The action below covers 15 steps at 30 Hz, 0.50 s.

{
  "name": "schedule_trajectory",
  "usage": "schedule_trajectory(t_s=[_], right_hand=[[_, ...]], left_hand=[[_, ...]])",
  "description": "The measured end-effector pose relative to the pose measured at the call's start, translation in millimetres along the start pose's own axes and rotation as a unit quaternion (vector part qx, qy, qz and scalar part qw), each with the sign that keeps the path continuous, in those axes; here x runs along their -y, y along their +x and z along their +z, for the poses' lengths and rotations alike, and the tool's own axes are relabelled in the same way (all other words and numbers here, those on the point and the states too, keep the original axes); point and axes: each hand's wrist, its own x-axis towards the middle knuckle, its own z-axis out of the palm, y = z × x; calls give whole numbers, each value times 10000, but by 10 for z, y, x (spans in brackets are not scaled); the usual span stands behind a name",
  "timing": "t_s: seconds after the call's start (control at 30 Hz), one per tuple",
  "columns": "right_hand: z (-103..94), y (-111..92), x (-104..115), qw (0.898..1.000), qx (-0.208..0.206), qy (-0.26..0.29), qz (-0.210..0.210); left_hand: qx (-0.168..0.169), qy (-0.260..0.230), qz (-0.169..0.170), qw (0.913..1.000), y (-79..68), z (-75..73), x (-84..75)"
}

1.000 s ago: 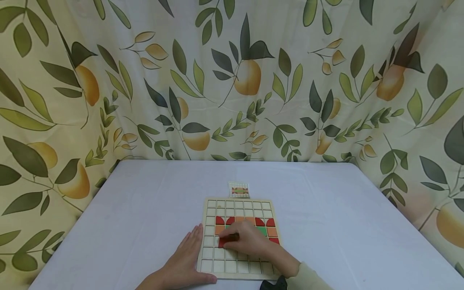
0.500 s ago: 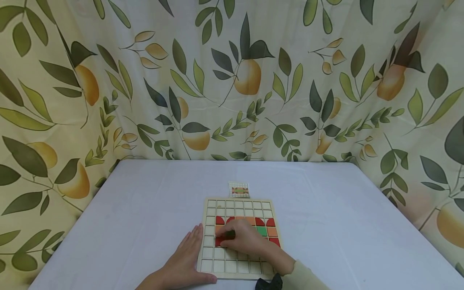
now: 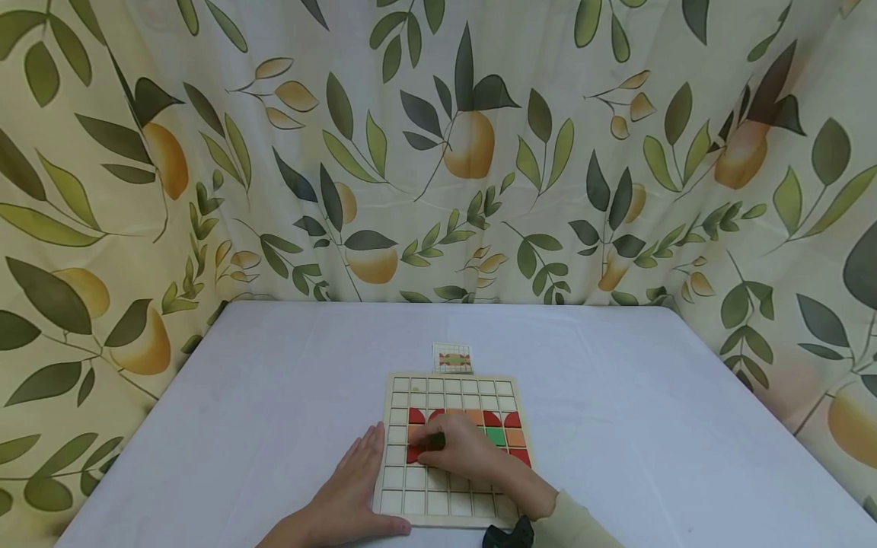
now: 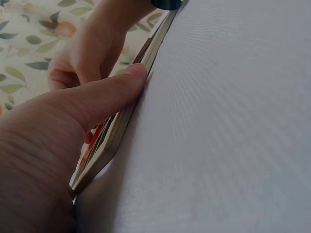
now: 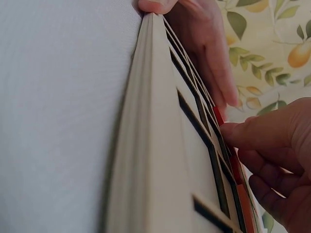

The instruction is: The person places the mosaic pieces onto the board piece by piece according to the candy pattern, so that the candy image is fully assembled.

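A pale wooden grid board lies on the white table, with red, orange and green tiles in its middle rows. My right hand pinches a red tile between thumb and fingers at the left end of the lowest coloured row. In the right wrist view, the thumb touches this red tile low against the grid. My left hand lies along the board's left side with straight fingers, its thumb pressing on the near edge. The right hand covers several cells of the coloured rows.
Behind the board, a small card shows a printed coloured pattern on a grid. A black wrist-worn device sits at the right wrist, close to the board's near edge. A leaf-and-fruit patterned curtain surrounds the table.
Over the last second, my right hand has shifted slightly left, and the red tile has come to the left end of its row. Little differs since half a second ago. My left hand stays put.
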Motion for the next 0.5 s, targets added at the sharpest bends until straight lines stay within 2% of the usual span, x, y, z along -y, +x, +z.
schedule_trajectory(t_s=[0.5], right_hand=[[-1,-5,-17,9996,-91,-111,-257]], left_hand=[[57,18,-124,9999,4,-1,-16]])
